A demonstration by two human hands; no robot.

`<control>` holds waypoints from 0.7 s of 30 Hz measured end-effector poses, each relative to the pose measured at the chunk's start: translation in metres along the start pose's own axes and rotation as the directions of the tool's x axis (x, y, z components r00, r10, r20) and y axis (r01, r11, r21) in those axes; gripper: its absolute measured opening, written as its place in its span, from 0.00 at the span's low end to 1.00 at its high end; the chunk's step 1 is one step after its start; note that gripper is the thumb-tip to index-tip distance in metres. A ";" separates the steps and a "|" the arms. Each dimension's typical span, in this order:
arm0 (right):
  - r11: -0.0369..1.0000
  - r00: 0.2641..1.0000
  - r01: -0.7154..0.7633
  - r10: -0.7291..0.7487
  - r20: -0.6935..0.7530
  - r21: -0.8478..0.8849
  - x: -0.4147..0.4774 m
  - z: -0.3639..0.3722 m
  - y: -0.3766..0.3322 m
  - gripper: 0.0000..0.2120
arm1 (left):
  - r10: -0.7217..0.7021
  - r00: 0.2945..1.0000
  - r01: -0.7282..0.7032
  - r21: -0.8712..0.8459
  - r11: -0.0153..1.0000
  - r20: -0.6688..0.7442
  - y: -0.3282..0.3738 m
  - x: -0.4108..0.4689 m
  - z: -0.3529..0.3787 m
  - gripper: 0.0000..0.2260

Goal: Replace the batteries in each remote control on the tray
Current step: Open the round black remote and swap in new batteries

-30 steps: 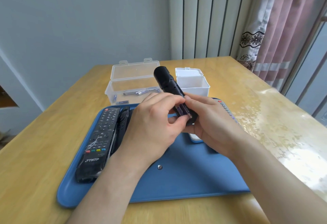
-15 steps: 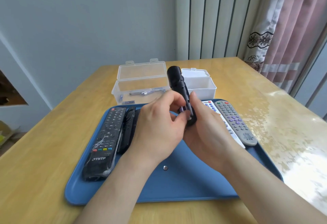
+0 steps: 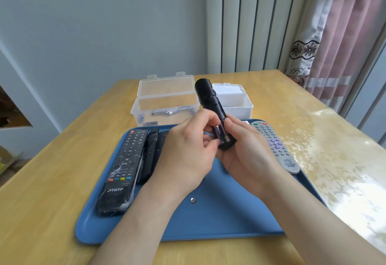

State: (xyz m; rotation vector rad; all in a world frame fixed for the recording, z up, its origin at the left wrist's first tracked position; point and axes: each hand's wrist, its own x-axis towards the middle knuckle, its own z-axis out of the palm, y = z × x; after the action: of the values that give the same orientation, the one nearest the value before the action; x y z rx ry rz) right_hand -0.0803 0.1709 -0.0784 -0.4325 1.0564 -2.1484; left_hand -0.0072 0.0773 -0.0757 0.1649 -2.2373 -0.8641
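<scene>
Held above the middle of the blue tray: one slim black remote, back side up, cover off, far end pointing toward the far edge of the table. Right hand wrapped under and around the near end of this remote, fingers closed on its body. Left hand just beside, fingertips pinched on a purple battery in the open compartment; a second purple battery apparently lying next to it. Impossible to tell whether the pinched battery is going in or coming out.

On the tray near its left edge: a long black remote with coloured buttons, and touching it on the right two more dark remotes, partly hidden by the left wrist. Near the right edge: a grey remote, with a white one just beside it almost hidden under the right hand.

Beyond the far edge of the tray, on the table: a clear open box with several loose batteries inside, and a white box, contents not visible.

Judged progress: only this one remote in work, not yet closed. No sign which of the others are already done; probably most of the task left.
</scene>
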 end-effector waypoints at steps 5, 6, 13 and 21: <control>1.000 0.998 0.014 -0.015 0.057 0.006 -0.002 0.001 0.000 0.16 | -0.006 1.000 0.006 -0.005 1.000 -0.022 0.001 0.001 0.001 0.12; 1.000 0.998 0.014 -0.014 0.066 0.007 -0.002 0.002 0.000 0.16 | 0.000 1.000 0.000 0.004 1.000 -0.019 0.001 0.001 0.000 0.12; 0.999 0.998 0.005 -0.007 0.065 0.033 -0.004 0.004 0.002 0.17 | 0.018 1.000 -0.017 0.034 0.999 -0.020 0.001 0.001 -0.001 0.14; 1.000 0.999 0.022 -0.021 0.049 -0.004 -0.004 0.005 0.003 0.16 | 0.132 0.991 -0.131 0.202 0.971 0.006 -0.002 0.001 -0.001 0.15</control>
State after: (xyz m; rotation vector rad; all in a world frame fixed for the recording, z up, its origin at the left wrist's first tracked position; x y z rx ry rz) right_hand -0.0732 0.1695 -0.0778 -0.4981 1.0333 -2.1439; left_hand -0.0075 0.0749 -0.0756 0.1121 -2.2977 -0.5644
